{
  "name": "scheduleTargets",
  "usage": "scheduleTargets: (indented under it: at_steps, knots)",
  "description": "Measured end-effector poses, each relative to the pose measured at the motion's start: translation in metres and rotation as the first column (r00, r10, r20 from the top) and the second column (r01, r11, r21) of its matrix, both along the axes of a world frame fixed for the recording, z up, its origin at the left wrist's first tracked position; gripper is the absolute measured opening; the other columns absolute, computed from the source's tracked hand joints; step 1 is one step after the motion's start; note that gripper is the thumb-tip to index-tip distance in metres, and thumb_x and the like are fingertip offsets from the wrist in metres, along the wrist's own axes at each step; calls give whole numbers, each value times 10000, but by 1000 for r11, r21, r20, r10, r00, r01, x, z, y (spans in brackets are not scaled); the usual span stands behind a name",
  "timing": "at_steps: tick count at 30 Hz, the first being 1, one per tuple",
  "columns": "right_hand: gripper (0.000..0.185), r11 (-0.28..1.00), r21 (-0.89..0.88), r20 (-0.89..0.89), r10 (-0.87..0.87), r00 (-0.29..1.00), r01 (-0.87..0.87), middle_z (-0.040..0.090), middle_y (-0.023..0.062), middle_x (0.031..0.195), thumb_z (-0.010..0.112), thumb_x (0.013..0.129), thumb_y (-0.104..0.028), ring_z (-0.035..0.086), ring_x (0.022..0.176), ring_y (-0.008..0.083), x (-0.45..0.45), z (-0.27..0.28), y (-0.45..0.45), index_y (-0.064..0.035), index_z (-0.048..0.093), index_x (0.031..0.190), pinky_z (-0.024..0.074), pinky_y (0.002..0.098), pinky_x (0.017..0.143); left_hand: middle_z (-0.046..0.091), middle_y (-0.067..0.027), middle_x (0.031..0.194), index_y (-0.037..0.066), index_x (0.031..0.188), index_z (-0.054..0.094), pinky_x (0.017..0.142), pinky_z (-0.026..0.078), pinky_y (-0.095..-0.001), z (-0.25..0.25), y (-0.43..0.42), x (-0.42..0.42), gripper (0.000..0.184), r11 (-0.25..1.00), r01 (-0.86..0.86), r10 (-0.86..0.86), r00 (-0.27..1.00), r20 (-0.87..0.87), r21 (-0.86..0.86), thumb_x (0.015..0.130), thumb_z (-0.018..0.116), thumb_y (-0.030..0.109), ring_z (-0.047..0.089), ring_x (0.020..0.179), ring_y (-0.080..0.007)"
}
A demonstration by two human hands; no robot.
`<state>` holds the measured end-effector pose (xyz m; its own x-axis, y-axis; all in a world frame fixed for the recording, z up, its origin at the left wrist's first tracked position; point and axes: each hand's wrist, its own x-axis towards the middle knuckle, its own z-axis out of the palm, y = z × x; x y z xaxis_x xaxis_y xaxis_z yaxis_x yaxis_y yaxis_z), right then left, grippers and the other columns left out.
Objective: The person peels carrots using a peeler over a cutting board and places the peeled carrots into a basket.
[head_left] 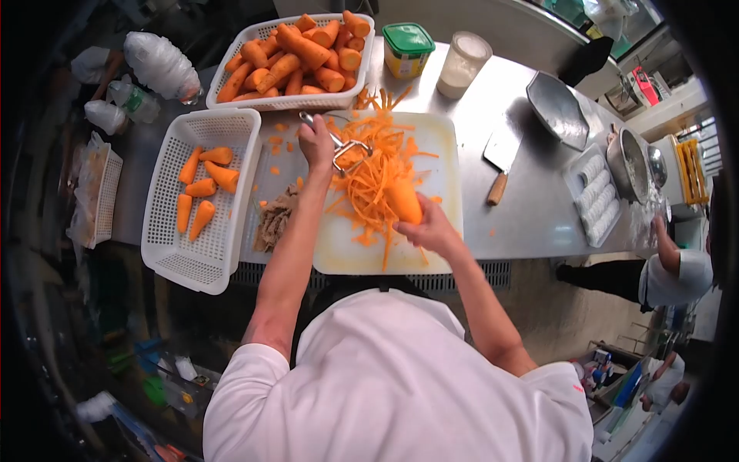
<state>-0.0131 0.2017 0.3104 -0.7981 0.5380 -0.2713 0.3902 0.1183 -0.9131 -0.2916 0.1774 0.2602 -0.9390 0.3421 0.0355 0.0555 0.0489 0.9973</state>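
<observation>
My left hand (315,144) is closed round the handle of a metal peeler (352,157), its head over the heap of shavings. In my right hand (433,229) is a peeled carrot (403,200), gripped at its near end and slanting away toward the peeler. Orange carrot peelings (369,192) cover much of the white cutting board (440,154) below both hands. Whether the blade touches the carrot is hard to make out. Left of the board, beside my left forearm, lies a crumpled brown cloth (275,219).
At the back stands a white basket (289,101) piled with carrots; a second basket (245,165) at left holds several carrots. A green-lidded tub (408,50), a clear container (464,64), a cleaver (502,158) and a tray of white rolls (594,192) share the steel table. Another person (677,273) stands at far right.
</observation>
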Motion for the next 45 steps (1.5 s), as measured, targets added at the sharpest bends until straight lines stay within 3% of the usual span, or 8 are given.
scheduleTargets:
  at_steps: [4,20,25,28,34,36,43,45]
  knots:
    - [540,680,-733,-270,-258,928,-25,656,107,983,699,888,-104,650,692,144,-3,19,-6,-96,371,1317,526,299,561,604,-71,617,62,801,493,452,462,-322,49,-9,40,339,971,108,-152,968,199,215,999,527,335,593,491,-147]
    - [689,989,-148,129,26,991,-6,625,117,842,621,834,-112,587,545,160,-6,24,-17,-62,288,1435,497,308,488,592,-75,607,18,812,516,474,475,-323,20,-4,14,343,996,6,-21,985,174,89,993,523,309,598,500,-170]
    - [677,990,-134,274,81,958,-46,645,140,845,634,823,-126,612,561,181,-21,14,-18,-5,302,1402,516,318,508,604,-118,669,18,803,488,494,479,-343,-15,13,59,330,975,187,-209,955,-209,-118,994,508,286,598,527,-188]
    - [521,1000,-27,219,21,976,-16,627,122,848,634,837,-134,615,577,175,-15,20,-19,-25,390,1284,509,323,527,541,-35,596,44,795,486,457,452,-308,11,4,27,326,997,17,-24,996,89,70,1001,515,295,577,488,-145]
    - [563,889,447,186,16,982,-99,644,285,923,653,787,-89,638,790,460,-20,-8,-27,29,375,1262,524,498,721,588,-122,618,-10,790,465,504,494,-359,11,9,56,336,986,140,-161,950,-267,-95,991,512,254,632,528,-224]
    - [552,846,529,117,-3,993,-59,640,309,911,660,768,-83,603,864,508,-12,-1,-29,40,388,1233,500,533,769,585,-157,621,-5,792,479,559,495,-405,19,8,33,353,999,-47,48,994,97,-6,974,541,292,646,556,-272]
    - [632,814,548,287,36,957,-194,657,255,946,679,772,-88,656,835,424,-9,-13,-23,27,350,1300,530,475,723,609,-104,627,-15,780,530,506,482,-369,-32,12,25,344,994,-26,7,986,-167,-111,975,549,268,627,534,-216]
    - [663,987,157,106,24,994,-40,653,245,937,729,792,-117,670,833,382,0,-5,-18,-14,341,1320,553,459,698,637,-158,677,-32,798,492,527,493,-378,3,-3,17,361,990,-69,76,996,49,-119,986,519,276,665,593,-264]
